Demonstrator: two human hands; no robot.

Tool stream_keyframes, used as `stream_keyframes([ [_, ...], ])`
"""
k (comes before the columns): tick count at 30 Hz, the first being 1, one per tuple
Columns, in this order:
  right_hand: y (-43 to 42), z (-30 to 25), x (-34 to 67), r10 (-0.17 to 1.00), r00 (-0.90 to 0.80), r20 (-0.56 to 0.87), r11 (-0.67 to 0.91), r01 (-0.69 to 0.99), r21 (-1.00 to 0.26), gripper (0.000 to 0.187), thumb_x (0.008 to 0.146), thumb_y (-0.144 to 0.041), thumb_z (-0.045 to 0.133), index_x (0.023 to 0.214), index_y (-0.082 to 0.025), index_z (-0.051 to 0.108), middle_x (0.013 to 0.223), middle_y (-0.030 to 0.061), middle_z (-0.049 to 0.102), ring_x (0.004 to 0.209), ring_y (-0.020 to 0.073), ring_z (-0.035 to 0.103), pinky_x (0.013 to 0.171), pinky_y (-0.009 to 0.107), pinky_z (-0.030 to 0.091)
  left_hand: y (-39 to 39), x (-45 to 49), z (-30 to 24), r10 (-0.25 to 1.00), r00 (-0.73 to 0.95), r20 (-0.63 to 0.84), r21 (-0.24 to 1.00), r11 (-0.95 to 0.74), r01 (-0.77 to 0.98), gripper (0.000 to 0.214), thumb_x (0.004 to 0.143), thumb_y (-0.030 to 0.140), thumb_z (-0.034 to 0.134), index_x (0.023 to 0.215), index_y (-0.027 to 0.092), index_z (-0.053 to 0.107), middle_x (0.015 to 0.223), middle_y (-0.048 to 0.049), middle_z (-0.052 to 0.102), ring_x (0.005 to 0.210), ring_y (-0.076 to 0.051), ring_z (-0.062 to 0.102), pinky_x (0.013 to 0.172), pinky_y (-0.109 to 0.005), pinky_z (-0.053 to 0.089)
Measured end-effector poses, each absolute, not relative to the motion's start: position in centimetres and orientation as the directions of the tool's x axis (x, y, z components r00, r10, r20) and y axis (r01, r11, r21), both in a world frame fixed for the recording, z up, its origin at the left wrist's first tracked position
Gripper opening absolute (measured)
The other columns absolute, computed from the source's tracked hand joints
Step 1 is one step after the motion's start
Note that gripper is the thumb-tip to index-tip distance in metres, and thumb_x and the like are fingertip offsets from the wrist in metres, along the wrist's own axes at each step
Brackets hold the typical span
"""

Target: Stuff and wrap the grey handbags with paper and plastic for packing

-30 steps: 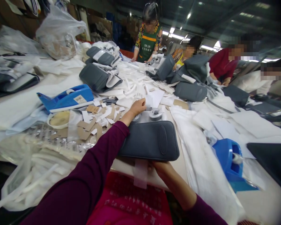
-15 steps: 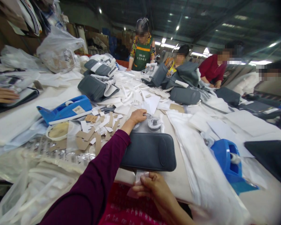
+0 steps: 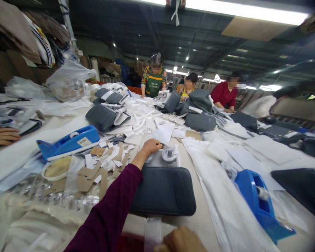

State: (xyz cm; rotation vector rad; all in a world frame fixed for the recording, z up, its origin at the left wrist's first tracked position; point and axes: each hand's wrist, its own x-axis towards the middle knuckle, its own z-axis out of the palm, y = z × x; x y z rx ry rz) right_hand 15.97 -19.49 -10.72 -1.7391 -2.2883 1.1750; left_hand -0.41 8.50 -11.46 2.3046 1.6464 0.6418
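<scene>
Lower in head view, the right hand point(image 3: 182, 240) has dropped beside a translucent plastic strip point(image 3: 152, 233); I can't make out its grip. Left hand point(image 3: 150, 147) fingers curl narrow beyond a dark-grey, rounded, leather-like case point(image 3: 160, 190) on the tabletop point(image 3: 201, 224), likely steadying it.

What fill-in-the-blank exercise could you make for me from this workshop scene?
As pictured, the cardboard scraps lie to the ____ of the nearest dark grey bag.
There are ____ tape dispensers plainly in view.
Their colour is ____.
The lettered apron is mainly ____.

Missing words: left; two; blue; green.
</scene>
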Motion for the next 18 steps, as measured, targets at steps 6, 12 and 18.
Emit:
stream_keyframes([
  [6, -10.0, -3.0, 15.2, 0.947, -0.241, 0.214, 0.303, 0.89, -0.341, 0.032, 0.093, -0.023, 0.036, 0.082, -0.021, 0.066, 0.078, 0.005, 0.069, 0.074, 0.0173, 0.06, 0.068, 0.026, 0.036, 8.6, -0.2, -11.9, 0.929, 0.322, 0.182, 0.429, -0.37, 0.824, 0.022, 0.077, 0.021, 0.053, 0.089, 0.021, 0.071, 0.094, -0.0039, 0.071, 0.09, -0.018, 0.062, 0.077, -0.024, 0.044],
  [12, 0.0, -6.1, 13.7, 0.91, -0.367, 0.195, 0.399, 0.901, -0.167, 0.042, 0.078, 0.001, 0.042, 0.107, -0.017, 0.067, 0.106, 0.009, 0.067, 0.102, 0.0205, 0.053, 0.083, 0.027, 0.036, 8.0, 0.3, -11.8, 0.933, 0.33, 0.141, 0.386, -0.359, 0.85, 0.019, 0.076, 0.018, 0.054, 0.083, 0.015, 0.071, 0.09, -0.0117, 0.071, 0.086, -0.022, 0.065, 0.075, -0.027, 0.047],
  [18, 2.4, -8.4, 13.7, 0.937, -0.297, 0.182, 0.325, 0.933, -0.153, 0.044, 0.077, 0.002, 0.042, 0.108, -0.018, 0.066, 0.103, 0.0091, 0.066, 0.1, 0.0206, 0.054, 0.083, 0.027, 0.035, 7.7, 0.6, -11.9, 0.948, 0.279, 0.155, 0.372, -0.317, 0.872, 0.021, 0.079, 0.013, 0.049, 0.086, 0.013, 0.069, 0.088, -0.0151, 0.07, 0.085, -0.025, 0.065, 0.076, -0.031, 0.047],
])
